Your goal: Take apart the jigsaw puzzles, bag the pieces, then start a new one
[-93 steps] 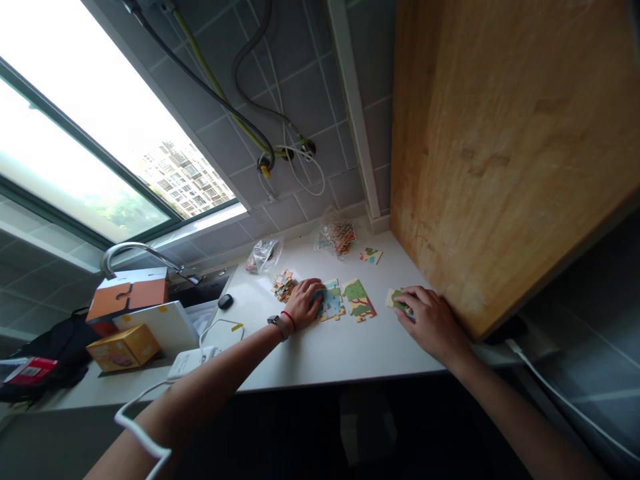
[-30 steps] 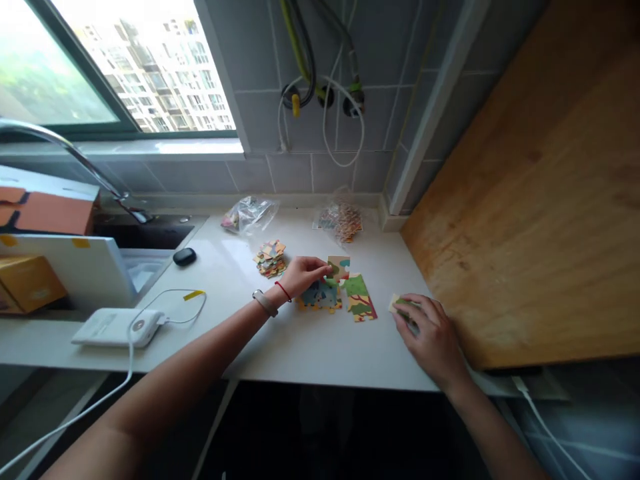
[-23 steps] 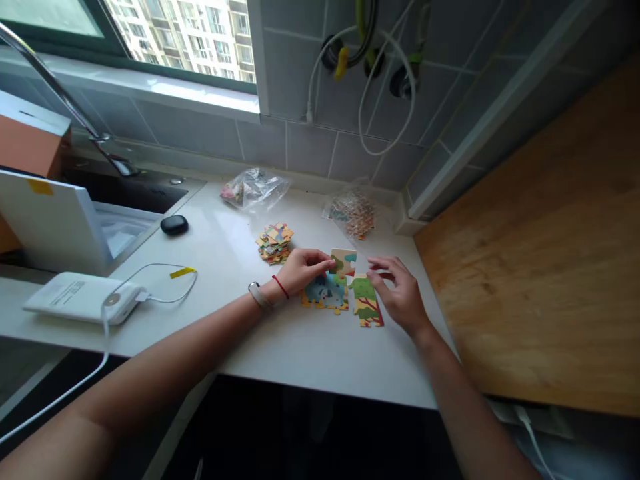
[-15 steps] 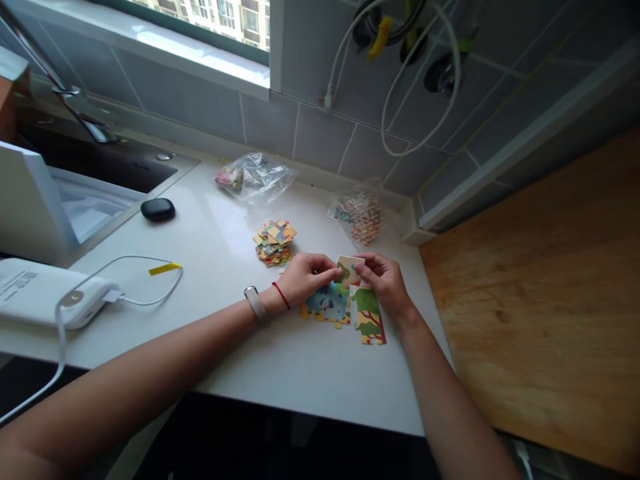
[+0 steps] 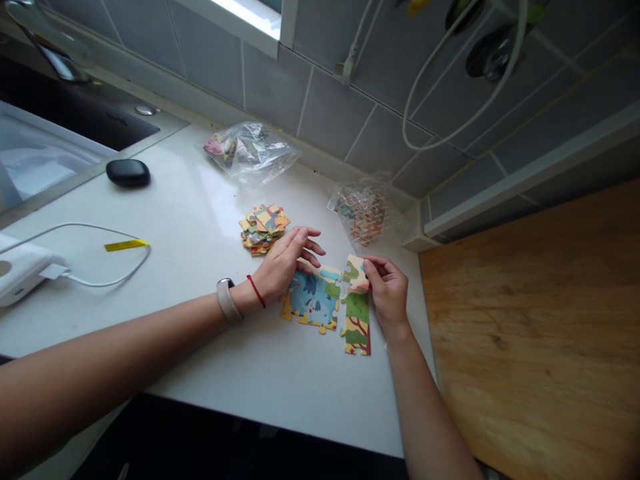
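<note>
Between the thumb and fingers of my right hand (image 5: 387, 287) is a jigsaw puzzle piece (image 5: 356, 272) with a cream and green print. It lies at the top end of a joined strip of green tree pieces (image 5: 357, 323); whether the two are locked together I cannot tell. My left hand (image 5: 295, 260) is open, fingers apart, above the upper left of a joined blue puzzle section (image 5: 315, 303) and partly covering it. A narrow gap separates that section from the strip. Close behind my left hand is a pile of loose puzzle pieces (image 5: 263, 230).
Two clear plastic bags, one with pink contents (image 5: 250, 153) and one with puzzle pieces (image 5: 363, 210), lie near the tiled wall. A black oval case (image 5: 128, 173), a white power bank (image 5: 25, 270) with its cable, and a sink (image 5: 75, 100) are leftward. A wooden board (image 5: 540, 320) stands right.
My left hand has let go of the puzzle piece and moved left, its fingers opening. My right hand has lowered the piece to the strip's top end. The view has shifted closer.
</note>
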### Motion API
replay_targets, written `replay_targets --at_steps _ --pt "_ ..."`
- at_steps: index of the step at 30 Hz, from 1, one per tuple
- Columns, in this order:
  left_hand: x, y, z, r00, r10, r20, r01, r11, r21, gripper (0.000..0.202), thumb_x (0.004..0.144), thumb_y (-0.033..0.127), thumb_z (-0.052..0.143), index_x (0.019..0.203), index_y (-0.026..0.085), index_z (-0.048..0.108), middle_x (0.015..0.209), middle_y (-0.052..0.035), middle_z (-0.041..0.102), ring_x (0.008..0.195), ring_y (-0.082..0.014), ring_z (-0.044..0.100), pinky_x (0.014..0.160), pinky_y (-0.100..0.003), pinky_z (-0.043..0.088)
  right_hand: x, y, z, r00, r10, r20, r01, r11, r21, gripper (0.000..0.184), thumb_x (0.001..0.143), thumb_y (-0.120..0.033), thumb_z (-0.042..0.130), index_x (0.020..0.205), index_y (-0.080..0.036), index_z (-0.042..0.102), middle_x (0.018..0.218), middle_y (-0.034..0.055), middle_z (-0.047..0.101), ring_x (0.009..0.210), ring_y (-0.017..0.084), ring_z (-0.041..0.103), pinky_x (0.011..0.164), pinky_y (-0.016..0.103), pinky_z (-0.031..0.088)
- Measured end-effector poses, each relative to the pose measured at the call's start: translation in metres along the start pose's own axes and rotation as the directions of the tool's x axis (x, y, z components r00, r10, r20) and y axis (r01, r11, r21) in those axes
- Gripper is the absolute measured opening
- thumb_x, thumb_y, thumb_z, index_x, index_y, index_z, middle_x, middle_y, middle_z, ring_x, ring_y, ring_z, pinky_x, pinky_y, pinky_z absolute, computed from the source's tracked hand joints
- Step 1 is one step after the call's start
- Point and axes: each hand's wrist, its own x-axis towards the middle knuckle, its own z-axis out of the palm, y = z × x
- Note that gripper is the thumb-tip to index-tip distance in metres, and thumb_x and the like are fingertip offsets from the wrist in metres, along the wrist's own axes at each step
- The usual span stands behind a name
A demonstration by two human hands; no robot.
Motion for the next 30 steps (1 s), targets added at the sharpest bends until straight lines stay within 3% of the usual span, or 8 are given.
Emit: replay_targets --at_steps 5,18,30 --pt "0.0 0.005 -0.004 0.988 0.147 -0.046 -0.142 0.986 0.086 0.049 0.102 0.063 0.047 0.1 0.017 0.063 0.082 -0.0052 0.071 0.066 -0.0127 0.066 0.057 -0.023 0.053 -0.002 -0.004 0.001 1.0 -0.012 0.029 0.012 1.0 -0.016 0.029 0.084 -0.046 0.079 0.095 -0.019 0.077 0.085 0.0046 0.077 0.077 0.019 0.069 0.071 0.031 0.056" --pt "0.0 0.019 -0.006 0.944 0.294 -0.148 -0.271 0.95 0.156 0.071 0.097 0.081 0.033 0.095 0.018 0.067 0.069 -0.0045 0.068 0.057 -0.0147 0.064 0.056 -0.028 0.05 -0.003 -0.006 0.003 0.996 -0.025 0.08 0.028 0.999 -0.04 0.027 0.084 -0.044 0.078 0.093 -0.019 0.077 0.086 0.0048 0.078 0.078 0.02 0.069 0.073 0.031 0.056" --pt "0.007 0.026 -0.012 0.928 0.307 -0.209 -0.279 0.948 0.153 0.078 0.096 0.085 0.026 0.09 0.019 0.067 0.067 -0.0047 0.067 0.058 -0.0155 0.065 0.058 -0.028 0.051 -0.003 -0.006 0.002 0.995 -0.03 0.099 0.036 0.998 -0.056 0.029 0.085 -0.046 0.077 0.093 -0.019 0.078 0.087 0.005 0.079 0.079 0.021 0.07 0.074 0.032 0.057"
